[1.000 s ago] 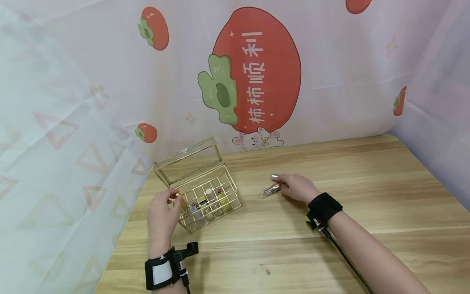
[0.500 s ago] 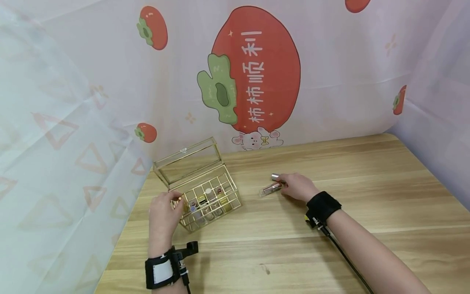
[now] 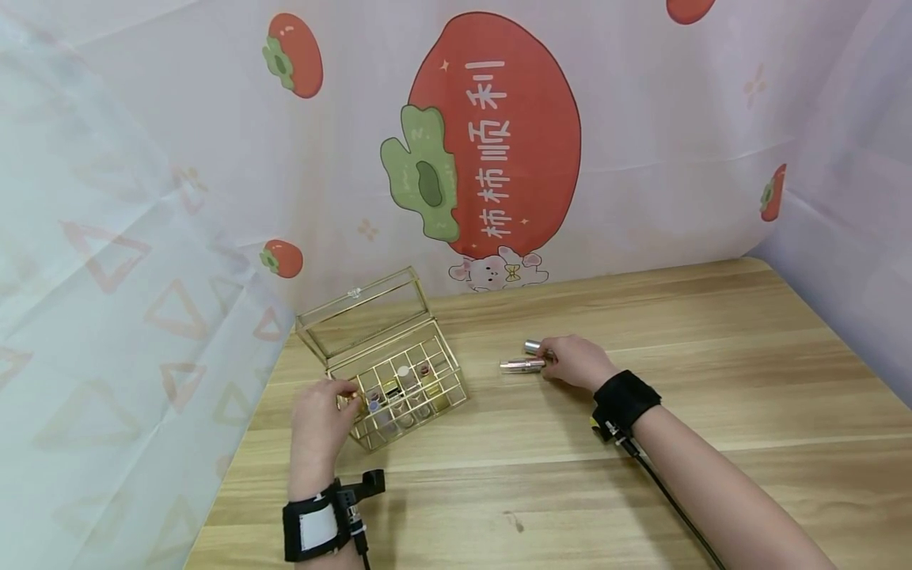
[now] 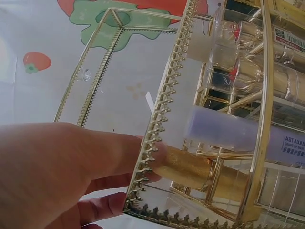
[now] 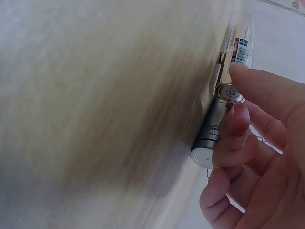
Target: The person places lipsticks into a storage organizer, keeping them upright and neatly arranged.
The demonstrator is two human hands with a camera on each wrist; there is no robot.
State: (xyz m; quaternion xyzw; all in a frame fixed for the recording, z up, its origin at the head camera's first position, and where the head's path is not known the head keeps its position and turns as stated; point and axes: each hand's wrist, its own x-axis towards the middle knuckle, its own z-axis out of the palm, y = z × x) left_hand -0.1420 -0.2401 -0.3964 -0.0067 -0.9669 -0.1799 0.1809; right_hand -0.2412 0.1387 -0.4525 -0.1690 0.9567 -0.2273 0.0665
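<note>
A gold-framed clear box (image 4: 162, 105) stands on the left of the table with its lid (image 3: 366, 317) raised. My left hand (image 3: 317, 419) grips the top of a gold tube (image 4: 186, 167), its lower part inside a corner compartment. Beside it in the box is a lilac tube (image 4: 224, 129). To the right of the box, my right hand (image 3: 580, 364) pinches a lipstick tube (image 3: 522, 366) with a clear cap and a barcode label, close over the table. A silver tube (image 5: 208, 136) with a white end lies by the same hand's curled fingers.
Several cosmetic tubes (image 4: 248, 76) stand in the box's gridded compartments. The wooden table (image 3: 677, 317) carries a small dark mark (image 3: 514, 521) near its front. A printed cloth (image 3: 641, 158) hangs behind. A cable (image 3: 670, 491) runs along the right forearm.
My left hand has shifted slightly right and down over the box corner, the gold tube lower in its compartment. The lipstick tube in my right hand has turned from slanted to nearly level in view.
</note>
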